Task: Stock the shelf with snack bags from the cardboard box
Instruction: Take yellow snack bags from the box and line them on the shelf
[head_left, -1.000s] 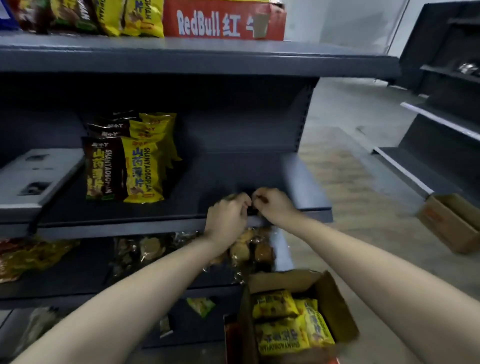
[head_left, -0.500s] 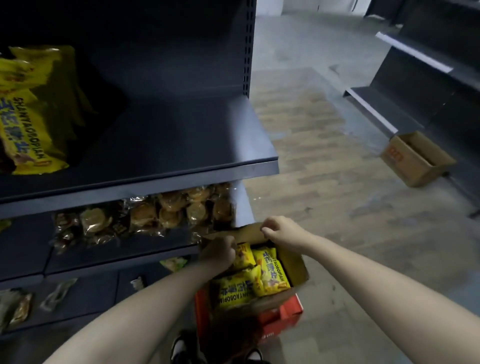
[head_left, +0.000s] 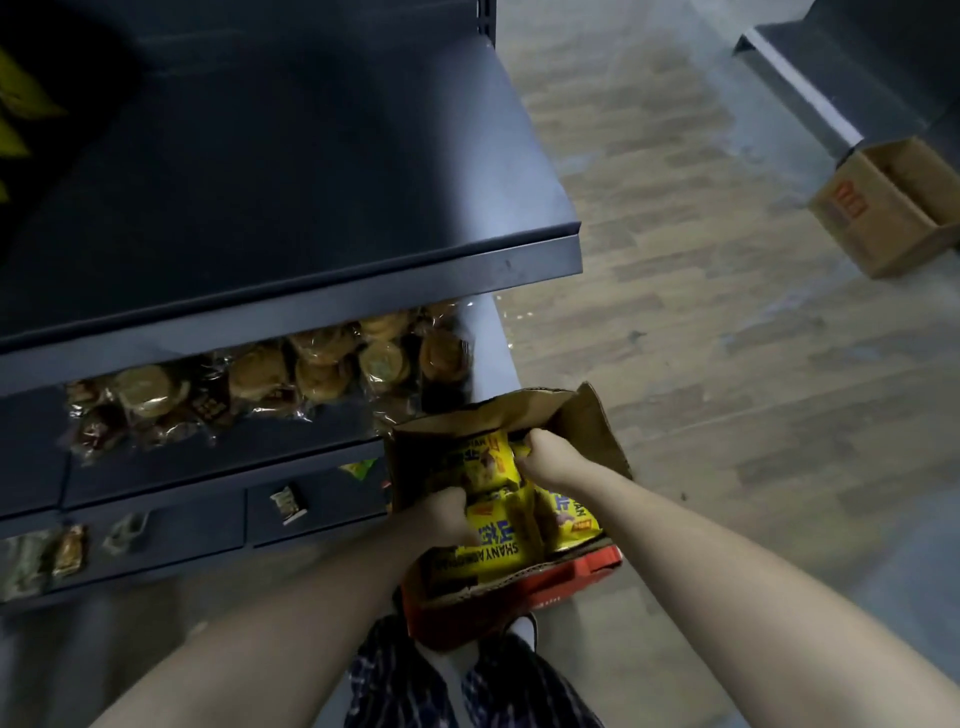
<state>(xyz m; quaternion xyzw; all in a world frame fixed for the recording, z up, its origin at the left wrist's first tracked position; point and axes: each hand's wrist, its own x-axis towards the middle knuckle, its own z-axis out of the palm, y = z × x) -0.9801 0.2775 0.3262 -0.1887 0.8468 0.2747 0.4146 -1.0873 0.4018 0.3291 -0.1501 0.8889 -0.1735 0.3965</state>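
View from a head camera, looking down past two bare forearms into an open cardboard box (head_left: 587, 431) that stood on the floor (head_left: 727, 389) at the foot of a dark blue shop shelf (head_left: 311, 182). The box was packed with yellow snack bags (head_left: 493, 551). The right hand (head_left: 550, 460) reached in from the right, and its grip was curled round the upper corner of the topmost snack bag (head_left: 483, 462). The left hand (head_left: 441, 512) was pushed down among the bags just beside it; its fingers were buried, so whether its grip had closed on a bag could not be told. The bag sat inside the box, not yet lifted out. On the shelf above, only a sliver of yellow packaging (head_left: 15, 140) showed at the far left edge, and the wide stretch nearest the box held nothing. The lower shelf (head_left: 208, 467) carried clear packets of round cakes (head_left: 311, 369). A second cardboard box (head_left: 893, 218) sat well apart on the floor to the right. The stocking looked barely begun, with several bags left to move
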